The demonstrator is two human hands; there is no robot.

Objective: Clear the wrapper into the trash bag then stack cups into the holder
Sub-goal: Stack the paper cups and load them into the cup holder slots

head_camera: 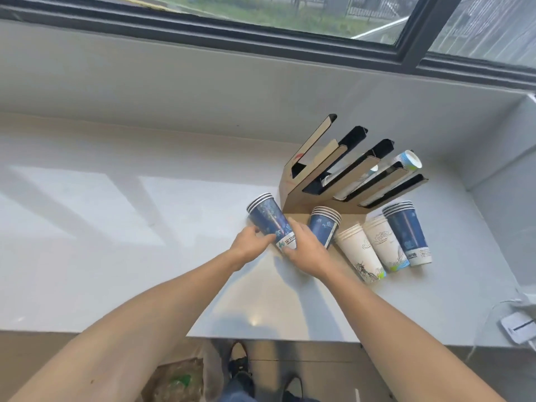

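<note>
Cups nested in a blue stack [269, 221] sit clamped at the base between the left hand [249, 245] and right hand [304, 248], likely steadied for the cardboard holder [293, 195] just beyond the fingers.

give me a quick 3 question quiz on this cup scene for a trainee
1. True or false: both hands grip the same stack of blue cups.
2. How many cup stacks stand on the counter untouched by either hand? A) two B) four C) six
3. Fill in: the cardboard holder already has a sleeve of cups lying in one of its ____.

Key
1. True: the left hand and right hand both close on its lower end.
2. B: one blue stack, two white stacks, one blue stack at far right.
3. slots
</note>
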